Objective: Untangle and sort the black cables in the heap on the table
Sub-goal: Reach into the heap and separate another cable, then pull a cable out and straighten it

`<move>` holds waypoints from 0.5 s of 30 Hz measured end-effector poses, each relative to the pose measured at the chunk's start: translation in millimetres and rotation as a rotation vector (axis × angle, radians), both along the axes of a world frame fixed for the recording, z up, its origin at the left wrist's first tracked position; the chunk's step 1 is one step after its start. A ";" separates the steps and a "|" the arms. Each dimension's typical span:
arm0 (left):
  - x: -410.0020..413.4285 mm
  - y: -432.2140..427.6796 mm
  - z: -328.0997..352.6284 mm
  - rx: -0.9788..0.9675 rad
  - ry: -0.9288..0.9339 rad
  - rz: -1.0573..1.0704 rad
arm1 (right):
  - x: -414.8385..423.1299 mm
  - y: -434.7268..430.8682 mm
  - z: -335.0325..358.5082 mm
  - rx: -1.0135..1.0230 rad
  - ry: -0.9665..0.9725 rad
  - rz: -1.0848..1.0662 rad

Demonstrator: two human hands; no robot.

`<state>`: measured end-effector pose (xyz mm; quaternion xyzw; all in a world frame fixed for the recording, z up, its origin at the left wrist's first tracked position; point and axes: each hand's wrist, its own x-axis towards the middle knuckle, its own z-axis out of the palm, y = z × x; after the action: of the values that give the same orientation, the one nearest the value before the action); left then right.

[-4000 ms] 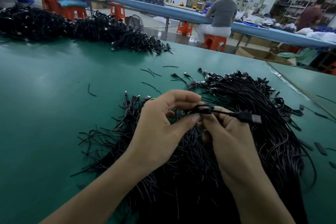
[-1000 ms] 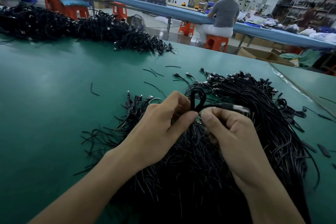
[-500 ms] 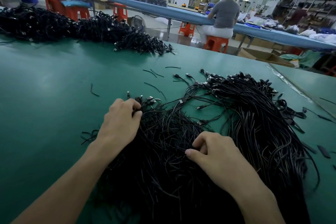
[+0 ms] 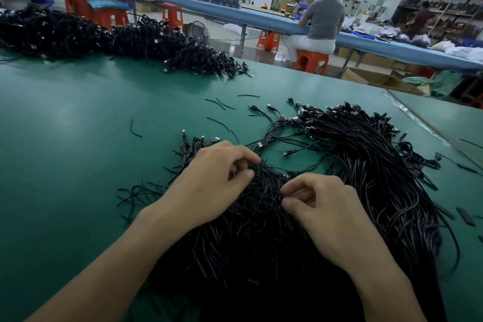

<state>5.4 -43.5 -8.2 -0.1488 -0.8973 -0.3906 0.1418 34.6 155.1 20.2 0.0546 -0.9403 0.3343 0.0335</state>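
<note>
Our 2 grips sit low on the heap of black cables (image 4: 256,243), which lies on the green tabletop (image 4: 78,151) directly under and around them. The left grip (image 4: 217,180) rests on the heap's left part with its fingers curled and their tips down among the strands; we cannot tell whether it has any strand clamped. The right grip (image 4: 329,214), just beside it, has thumb and forefinger drawn together on thin strands at the top of the heap, the other fingers curled in behind. Between the 2 grips the cables bunch into a dark ridge. Right of the right grip, a thick swath of cables (image 4: 366,154) runs away from us with its plugs at the far end. Just beyond both grips, a few loose plug ends (image 4: 287,153) lie on bare green. Beyond the left grip lie short black offcuts (image 4: 136,129), and well beyond that a second long pile of cables (image 4: 130,39) along the far edge.
</note>
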 end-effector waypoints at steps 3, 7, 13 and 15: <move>4.4 8.6 -2.9 -0.127 -0.076 -0.111 | -0.1 1.4 0.5 0.015 -0.055 0.034; 9.3 13.9 -7.7 -0.329 -0.176 -0.164 | -4.9 9.3 -3.4 0.118 -0.071 -0.051; 13.2 15.3 -4.9 -0.300 -0.161 -0.133 | -15.1 42.2 -18.0 0.437 -0.324 -0.312; 13.7 15.8 -4.4 -0.297 -0.166 -0.121 | -14.2 40.1 -23.4 0.463 -0.373 -0.331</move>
<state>19.1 -27.7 -12.6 -0.1892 -0.9432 -0.2723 0.0199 20.4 195.2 -3.2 -0.1548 -0.9772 0.1064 -0.0985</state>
